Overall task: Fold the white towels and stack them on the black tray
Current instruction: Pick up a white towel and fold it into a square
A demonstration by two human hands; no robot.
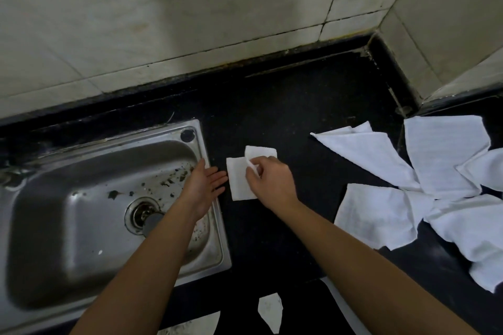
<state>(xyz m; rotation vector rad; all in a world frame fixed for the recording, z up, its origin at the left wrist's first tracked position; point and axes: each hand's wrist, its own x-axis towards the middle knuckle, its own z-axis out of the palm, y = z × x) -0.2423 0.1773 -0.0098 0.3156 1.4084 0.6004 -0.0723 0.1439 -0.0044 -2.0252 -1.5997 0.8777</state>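
A small folded white towel (239,179) lies on the black countertop (285,106) just right of the sink. My right hand (269,179) rests on it and pinches its upper flap, which is lifted and curled back. My left hand (205,185) hovers flat with fingers apart over the sink's right rim, its fingertips just short of the towel's left edge. Several unfolded white towels (441,185) lie spread in a loose pile on the right of the counter. No black tray separate from the counter can be made out.
A steel sink (68,226) with a drain plug and dark debris fills the left side. Tiled walls meet in a corner behind the counter at the upper right. The counter's front edge runs along the bottom, with the floor below.
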